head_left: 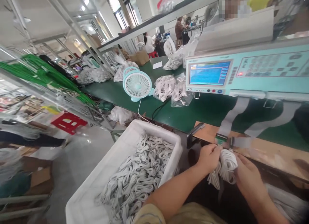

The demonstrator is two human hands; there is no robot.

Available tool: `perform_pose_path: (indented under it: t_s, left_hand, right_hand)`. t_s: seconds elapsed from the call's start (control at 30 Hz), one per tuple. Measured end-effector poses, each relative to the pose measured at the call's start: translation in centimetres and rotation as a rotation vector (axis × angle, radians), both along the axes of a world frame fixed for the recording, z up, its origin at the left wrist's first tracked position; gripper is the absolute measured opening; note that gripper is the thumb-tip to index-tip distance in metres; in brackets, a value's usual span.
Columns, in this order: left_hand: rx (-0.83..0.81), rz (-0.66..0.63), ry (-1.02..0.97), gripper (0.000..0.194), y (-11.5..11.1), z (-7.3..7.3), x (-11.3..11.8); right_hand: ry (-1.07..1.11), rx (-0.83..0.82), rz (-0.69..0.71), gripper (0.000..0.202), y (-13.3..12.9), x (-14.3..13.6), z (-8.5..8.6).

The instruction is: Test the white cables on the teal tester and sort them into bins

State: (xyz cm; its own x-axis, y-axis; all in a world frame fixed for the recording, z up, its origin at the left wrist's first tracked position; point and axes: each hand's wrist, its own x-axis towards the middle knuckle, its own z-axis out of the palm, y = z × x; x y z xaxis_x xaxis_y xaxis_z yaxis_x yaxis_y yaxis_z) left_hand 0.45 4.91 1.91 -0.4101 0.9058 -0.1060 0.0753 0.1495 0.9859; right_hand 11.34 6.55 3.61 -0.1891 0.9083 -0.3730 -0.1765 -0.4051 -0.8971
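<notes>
A coiled white cable bundle [228, 164] hangs between my two hands at the front edge of the wooden board [272, 153]. My left hand [209, 156] has its fingers pinched at the cable's end, just below a small green connector board [220, 140]. On the bundle's right side is my right hand [246, 171], its fingers wrapped partly behind the coil. Wide grey ribbon cables [233, 116] run from the teal tester [246, 73] with its lit blue screen down to the connector fixture.
A white bin [96, 172] with several coiled cables stands at my left. On the green table [176, 118] are a small fan [137, 85] and bagged cables [165, 85]. Another white container [287, 198] sits low at the right. People work in the background.
</notes>
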Motion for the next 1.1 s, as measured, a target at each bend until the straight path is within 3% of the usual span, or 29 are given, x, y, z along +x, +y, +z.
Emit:
perform_pose_path:
  t_s: [0.17, 0.3, 0.37, 0.43, 0.5, 0.6, 0.63, 0.7, 0.77, 0.83, 0.93, 1.0, 1.1]
  left_hand:
    - [0.007, -0.018, 0.026, 0.034, 0.0, 0.7, -0.2]
    - [0.032, -0.056, 0.001, 0.031, -0.3, 0.9, 0.0]
    - [0.045, -0.108, -0.022, 0.029, -1.0, 1.0, 0.5]
    - [0.003, -0.149, -0.088, 0.029, -2.1, 1.3, 1.1]
    - [-0.103, -0.148, -0.240, 0.035, -3.3, 1.9, 1.6]
    - [-0.225, -0.135, -0.503, 0.039, -4.3, 2.6, 2.4]
    - [-0.236, -0.146, -0.557, 0.039, -4.4, 2.8, 2.7]
    - [-0.243, -0.171, -0.600, 0.036, -4.2, 2.9, 3.5]
    - [-0.232, -0.173, -0.580, 0.035, -3.8, 2.9, 4.7]
    - [-0.181, -0.142, -0.512, 0.033, -3.6, 2.9, 5.8]
    - [-0.108, -0.125, -0.448, 0.027, -3.7, 3.0, 6.4]
    - [-0.121, -0.215, -0.456, 0.023, -4.1, 3.1, 5.5]
    - [-0.123, -0.479, -0.360, 0.020, -4.7, 3.2, 3.2]
  right_hand:
    - [0.064, 0.047, -0.015, 0.027, 0.1, -0.3, -1.1]
    - [0.013, 0.135, -0.060, 0.035, -1.0, -0.9, -0.4]
    - [-0.012, 0.146, -0.020, 0.039, -1.7, -0.3, -0.1]
    - [-0.070, 0.160, 0.058, 0.038, -2.5, 1.9, -0.1]
    - [-0.225, 0.213, 0.187, 0.033, -2.9, 6.2, -0.3]
    - [-0.737, 0.369, 0.389, 0.027, -2.9, 13.9, -0.6]
    - [-0.916, 0.402, 0.344, 0.024, -3.0, 15.8, -0.5]
    - [-1.010, 0.416, 0.319, 0.019, -3.6, 17.6, 0.0]
    - [-0.785, 0.388, 0.419, 0.022, -4.7, 16.2, 0.7]
    - [-0.470, 0.378, 0.530, 0.029, -6.0, 12.9, 0.9]
    - [-0.189, 0.359, 0.404, 0.019, -6.9, 8.3, -0.1]
    - [-0.007, 0.274, 0.345, 0.018, -6.8, 7.1, -1.1]
    - [0.200, 0.077, 0.470, 0.025, -5.9, 7.7, -1.9]
